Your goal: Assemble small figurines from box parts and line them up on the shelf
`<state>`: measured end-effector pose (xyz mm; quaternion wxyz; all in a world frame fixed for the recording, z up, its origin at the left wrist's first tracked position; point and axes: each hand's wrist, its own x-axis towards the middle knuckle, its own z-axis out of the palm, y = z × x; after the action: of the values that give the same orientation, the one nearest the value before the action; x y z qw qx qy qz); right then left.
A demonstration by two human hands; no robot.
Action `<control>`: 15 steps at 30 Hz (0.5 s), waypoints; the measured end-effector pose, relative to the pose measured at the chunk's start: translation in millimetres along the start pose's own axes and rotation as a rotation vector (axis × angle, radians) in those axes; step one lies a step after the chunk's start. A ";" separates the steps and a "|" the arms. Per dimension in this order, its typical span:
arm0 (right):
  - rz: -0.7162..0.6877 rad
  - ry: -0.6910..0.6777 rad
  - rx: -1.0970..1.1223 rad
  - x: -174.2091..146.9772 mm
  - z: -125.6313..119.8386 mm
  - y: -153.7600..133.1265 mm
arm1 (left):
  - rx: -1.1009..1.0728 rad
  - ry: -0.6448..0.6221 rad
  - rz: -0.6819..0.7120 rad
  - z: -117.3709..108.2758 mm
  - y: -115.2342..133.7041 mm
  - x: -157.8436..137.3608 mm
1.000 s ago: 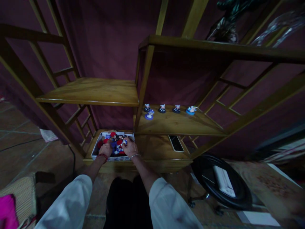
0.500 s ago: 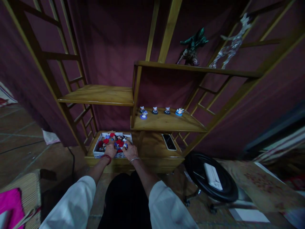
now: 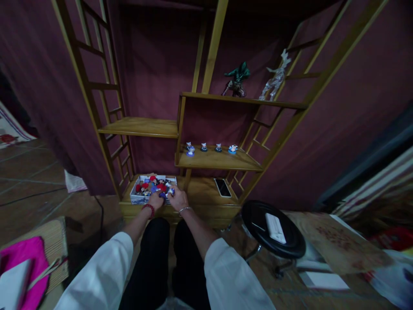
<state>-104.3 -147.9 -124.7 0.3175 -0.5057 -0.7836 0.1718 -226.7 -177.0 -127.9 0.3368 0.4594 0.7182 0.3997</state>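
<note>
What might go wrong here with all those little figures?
The right hand holds a small blue-and-white figure at the crowded box; it might slip and knock others. The box sits close to the front edge of the bottom shelf, with the left hand at its front, so a tug could tip it. Above, a purple figure stands close before another figure; a bump might topple both.

My L arm (image 3: 137, 226) & R arm (image 3: 200, 234) both reach fwd & down, angling in twd front edge of lower shelf (image 3: 200, 190), a bit L of ctr. L hand (image 3: 156, 200) back up, grip unclear from here; R hand (image 3: 178, 199) just beside it, pinched closed.
</note>
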 end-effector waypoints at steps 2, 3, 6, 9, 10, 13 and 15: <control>-0.018 0.006 0.004 -6.2 -1.5 -2.4 | -0.113 -0.050 -0.031 1.5 -0.5 -8.0; -0.032 0.005 0.004 -9.5 -2.6 -3.4 | -0.173 -0.071 -0.050 2.7 -0.9 -12.2; -0.061 0.000 0.017 -19.6 -7.0 -4.9 | -0.369 -0.107 -0.106 7.1 -3.0 -26.0; -0.048 -0.022 0.018 -29.2 -11.3 -4.4 | -0.528 -0.148 -0.133 9.0 -6.7 -41.2; -0.042 -0.023 0.017 -32.5 -12.5 -4.1 | -0.567 -0.161 -0.137 8.8 -8.3 -46.4; -0.044 -0.046 0.030 -42.8 -15.6 -2.9 | -0.780 -0.223 -0.160 7.1 -14.1 -60.9; -0.043 -0.063 0.044 -49.8 -17.5 -2.3 | -0.936 -0.277 -0.184 6.5 -18.3 -69.0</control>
<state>-79.9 -194.6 -126.5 0.3074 -0.4759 -0.7999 0.1980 -204.1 -244.1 -139.0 0.6330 0.2424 0.4475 0.5834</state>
